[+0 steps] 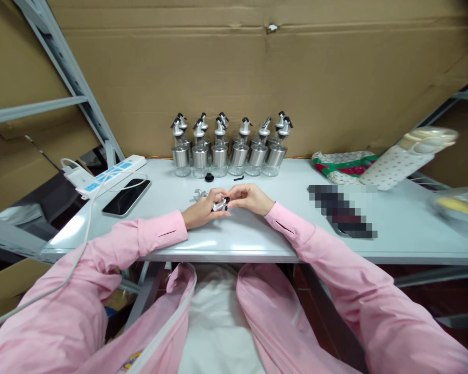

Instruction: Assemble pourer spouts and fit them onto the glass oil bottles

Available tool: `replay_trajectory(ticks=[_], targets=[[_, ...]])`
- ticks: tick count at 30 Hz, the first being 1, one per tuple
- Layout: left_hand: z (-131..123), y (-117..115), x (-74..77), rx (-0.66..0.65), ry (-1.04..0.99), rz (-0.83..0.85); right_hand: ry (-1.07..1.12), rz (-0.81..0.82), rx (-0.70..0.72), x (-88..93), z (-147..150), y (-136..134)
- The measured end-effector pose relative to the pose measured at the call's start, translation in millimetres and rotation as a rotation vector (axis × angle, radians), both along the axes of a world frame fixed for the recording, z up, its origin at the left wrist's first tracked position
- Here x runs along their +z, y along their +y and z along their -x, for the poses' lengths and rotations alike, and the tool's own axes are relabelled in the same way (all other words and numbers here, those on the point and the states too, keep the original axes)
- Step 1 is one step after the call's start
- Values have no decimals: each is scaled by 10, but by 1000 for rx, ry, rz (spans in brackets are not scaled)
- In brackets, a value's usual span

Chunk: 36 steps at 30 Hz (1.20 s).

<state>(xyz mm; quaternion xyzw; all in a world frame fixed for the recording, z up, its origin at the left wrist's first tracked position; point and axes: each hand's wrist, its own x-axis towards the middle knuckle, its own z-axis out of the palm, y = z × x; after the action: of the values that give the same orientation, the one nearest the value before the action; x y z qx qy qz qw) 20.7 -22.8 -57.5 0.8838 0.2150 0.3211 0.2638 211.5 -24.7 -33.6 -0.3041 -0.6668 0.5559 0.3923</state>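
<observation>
Near the middle of the grey table (242, 236), my left hand (205, 209) holds a small silver spout (219, 206) with black parts. My right hand (253, 199) pinches the black piece at the spout's right end, its fingertips close to those of my left hand. Clear and silver small parts (199, 195) lie just behind my left hand. Farther back are a round black cap (209, 177) and a thin black strip (238, 178). Several glass bottles with steel sleeves (219, 155) and pour spouts stand upright in rows at the back.
At left lie a phone (127, 197) and a white power strip (117, 174) with a cable. On the right are a patterned cloth (341, 165), a tilted dotted bottle (400, 162), a pixelated dark object (341, 213) and a plastic bag (462, 208). Cardboard (226, 67) stands behind.
</observation>
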Motion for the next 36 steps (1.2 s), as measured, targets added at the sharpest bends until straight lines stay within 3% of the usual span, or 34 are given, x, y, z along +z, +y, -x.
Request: replay_trajectory(ticks=[12,30,36], targets=[[-16,-49,51,31,41,65,-41,-31,63,-31,-2,33],[-38,-33,31,76,34,-38,-152,-168,8,-18,-24,33],[-39,-11,57,79,20,30,-102,-96,13,2,-16,7]])
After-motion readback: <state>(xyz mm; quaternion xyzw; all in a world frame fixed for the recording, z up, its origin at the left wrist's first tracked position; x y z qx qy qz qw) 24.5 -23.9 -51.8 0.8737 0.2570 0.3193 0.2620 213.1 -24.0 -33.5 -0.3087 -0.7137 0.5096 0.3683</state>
